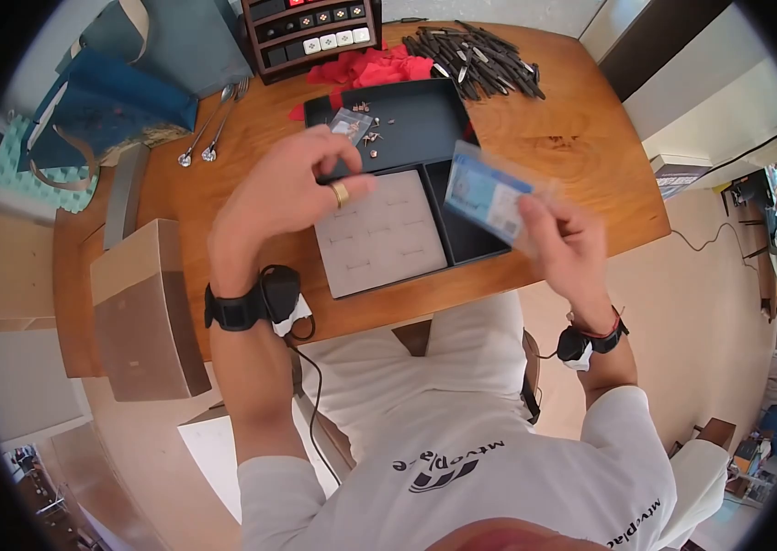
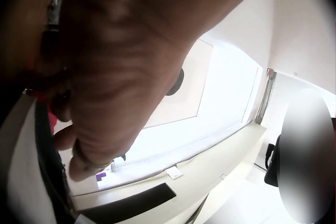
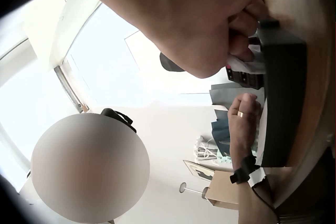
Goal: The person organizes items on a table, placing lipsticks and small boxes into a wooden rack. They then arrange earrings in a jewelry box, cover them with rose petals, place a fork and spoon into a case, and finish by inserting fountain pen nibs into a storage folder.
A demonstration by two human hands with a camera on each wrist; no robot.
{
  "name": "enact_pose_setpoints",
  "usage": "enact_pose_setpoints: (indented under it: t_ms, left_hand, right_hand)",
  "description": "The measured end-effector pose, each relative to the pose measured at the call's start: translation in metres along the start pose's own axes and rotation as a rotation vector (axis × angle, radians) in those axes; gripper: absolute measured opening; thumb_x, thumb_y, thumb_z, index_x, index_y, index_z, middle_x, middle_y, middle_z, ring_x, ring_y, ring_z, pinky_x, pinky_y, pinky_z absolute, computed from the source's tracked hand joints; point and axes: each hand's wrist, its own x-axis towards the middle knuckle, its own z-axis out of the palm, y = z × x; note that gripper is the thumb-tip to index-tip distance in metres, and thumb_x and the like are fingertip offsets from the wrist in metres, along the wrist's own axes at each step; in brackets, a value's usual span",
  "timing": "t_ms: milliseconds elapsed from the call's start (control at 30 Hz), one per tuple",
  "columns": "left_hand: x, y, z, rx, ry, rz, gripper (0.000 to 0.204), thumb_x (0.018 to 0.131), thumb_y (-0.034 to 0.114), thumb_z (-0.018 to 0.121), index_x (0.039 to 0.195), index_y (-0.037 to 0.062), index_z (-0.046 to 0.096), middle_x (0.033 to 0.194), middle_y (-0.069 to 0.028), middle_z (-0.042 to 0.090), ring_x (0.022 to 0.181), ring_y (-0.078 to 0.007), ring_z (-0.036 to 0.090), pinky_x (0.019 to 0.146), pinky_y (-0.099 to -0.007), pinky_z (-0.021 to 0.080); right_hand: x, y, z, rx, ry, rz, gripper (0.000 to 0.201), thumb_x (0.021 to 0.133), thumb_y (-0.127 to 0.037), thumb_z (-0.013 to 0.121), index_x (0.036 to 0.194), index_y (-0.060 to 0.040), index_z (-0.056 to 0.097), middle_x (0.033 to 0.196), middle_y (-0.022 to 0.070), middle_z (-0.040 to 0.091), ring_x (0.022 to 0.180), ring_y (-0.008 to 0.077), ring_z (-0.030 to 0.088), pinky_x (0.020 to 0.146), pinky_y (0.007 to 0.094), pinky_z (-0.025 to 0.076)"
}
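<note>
The right hand (image 1: 572,243) pinches a clear plastic sleeve with a blue and white printed card (image 1: 485,195), tilted over the box's right side. Above the grey slotted pad (image 1: 384,241) hovers the left hand (image 1: 283,188), fingers loosely bent, a gold ring on one; nothing shows in its grasp. The pad sits in a black box (image 1: 476,241) beside a dark compartment. Behind it, a black lid or tray (image 1: 421,119) carries a small clear bag (image 1: 350,125) and several tiny metallic pieces (image 1: 371,138). In the right wrist view, the left hand (image 3: 245,124) is beside the box (image 3: 283,92).
Black pens (image 1: 480,60) lie heaped at the back right, near red cloth (image 1: 370,69) and a dark display rack (image 1: 315,37). Spoon and fork (image 1: 219,124), blue bags (image 1: 113,101) and a brown box (image 1: 145,321) are on the left. The table's front edge (image 1: 361,317) borders the person's lap.
</note>
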Motion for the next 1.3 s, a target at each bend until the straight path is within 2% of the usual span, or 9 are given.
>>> enact_pose_setpoints:
  t_ms: [67, 100, 167, 300, 433, 533, 900, 1033, 1300]
  left_hand:
    - [-0.005, 0.000, 0.004, 0.030, -0.025, -0.015, 0.037, 0.085, 0.032, 0.090, 0.102, 0.0056, 0.071, 0.089, -0.0016, 0.051, 0.084, -0.0171, 0.050, 0.073, -0.0334, 0.042]
    - [-0.008, 0.000, 0.005, 0.065, -0.048, -0.026, 0.044, 0.083, 0.036, 0.092, 0.106, 0.0055, 0.070, 0.094, -0.0038, 0.053, 0.089, -0.0202, 0.052, 0.077, -0.0348, 0.044]
    - [-0.015, 0.003, 0.004, 0.114, -0.030, -0.039, 0.049, 0.081, 0.039, 0.092, 0.107, 0.0047, 0.068, 0.097, -0.0068, 0.055, 0.094, -0.0240, 0.053, 0.081, -0.0365, 0.045]
    - [-0.027, 0.017, -0.004, 0.332, 0.005, -0.142, 0.057, 0.080, 0.044, 0.093, 0.107, 0.0019, 0.065, 0.102, -0.0137, 0.061, 0.101, -0.0332, 0.059, 0.086, -0.0404, 0.048]
    - [-0.033, 0.033, -0.003, 0.349, 0.043, -0.268, 0.058, 0.079, 0.047, 0.093, 0.105, 0.0018, 0.065, 0.102, -0.0152, 0.063, 0.097, -0.0350, 0.062, 0.083, -0.0434, 0.049]
    - [-0.032, 0.039, -0.002, 0.374, 0.048, -0.337, 0.058, 0.080, 0.047, 0.092, 0.103, 0.0014, 0.065, 0.101, -0.0152, 0.064, 0.091, -0.0361, 0.064, 0.080, -0.0456, 0.050]
    - [-0.028, 0.043, 0.004, 0.365, -0.027, -0.380, 0.061, 0.082, 0.049, 0.090, 0.106, -0.0043, 0.072, 0.082, -0.0232, 0.073, 0.079, -0.0406, 0.074, 0.072, -0.0452, 0.056]
    - [-0.029, 0.051, 0.009, 0.428, -0.077, -0.404, 0.064, 0.081, 0.051, 0.090, 0.109, -0.0053, 0.074, 0.085, -0.0255, 0.074, 0.082, -0.0420, 0.075, 0.074, -0.0453, 0.057]
    - [-0.027, 0.062, 0.014, 0.455, 0.041, -0.442, 0.061, 0.079, 0.042, 0.093, 0.113, -0.0041, 0.073, 0.086, -0.0262, 0.073, 0.085, -0.0440, 0.073, 0.075, -0.0479, 0.056]
  right_hand:
    - [-0.001, -0.006, -0.008, 0.155, 0.170, -0.131, 0.023, 0.109, -0.018, 0.069, 0.103, 0.0017, 0.077, 0.080, -0.0028, 0.069, 0.069, 0.0023, 0.056, 0.058, 0.0231, 0.040]
    - [0.002, -0.012, -0.007, 0.155, 0.166, -0.130, 0.023, 0.109, -0.018, 0.069, 0.103, 0.0017, 0.077, 0.080, -0.0028, 0.069, 0.069, 0.0023, 0.056, 0.058, 0.0231, 0.040]
    - [0.014, -0.024, -0.001, 0.231, 0.371, -0.199, 0.020, 0.108, -0.016, 0.069, 0.108, 0.0024, 0.077, 0.082, -0.0021, 0.069, 0.068, 0.0027, 0.056, 0.057, 0.0215, 0.039]
    - [0.042, -0.029, -0.020, 0.279, 0.120, -0.114, 0.021, 0.109, -0.018, 0.067, 0.116, 0.0009, 0.075, 0.088, 0.0002, 0.069, 0.068, 0.0046, 0.056, 0.054, 0.0220, 0.039]
    - [0.086, -0.051, -0.006, 0.395, 0.092, -0.073, 0.022, 0.107, -0.025, 0.072, 0.106, -0.0034, 0.074, 0.079, -0.0032, 0.064, 0.062, 0.0032, 0.051, 0.053, 0.0214, 0.036]
    - [0.130, -0.043, 0.004, 0.424, -0.185, -0.075, 0.024, 0.106, -0.029, 0.072, 0.106, -0.0056, 0.075, 0.078, -0.0040, 0.064, 0.062, 0.0033, 0.052, 0.054, 0.0212, 0.038]
    - [0.131, -0.003, 0.023, 0.437, -0.191, -0.096, 0.024, 0.106, -0.031, 0.073, 0.110, -0.0074, 0.078, 0.079, -0.0069, 0.066, 0.064, 0.0005, 0.051, 0.055, 0.0193, 0.038]
    - [0.121, -0.009, 0.027, 0.416, -0.107, -0.035, 0.026, 0.106, -0.033, 0.073, 0.108, -0.0078, 0.077, 0.080, -0.0078, 0.065, 0.065, -0.0003, 0.050, 0.055, 0.0191, 0.037]
    - [0.118, -0.010, 0.029, 0.481, -0.097, -0.012, 0.025, 0.108, -0.032, 0.071, 0.107, -0.0081, 0.076, 0.083, -0.0063, 0.066, 0.068, 0.0002, 0.052, 0.056, 0.0205, 0.040]
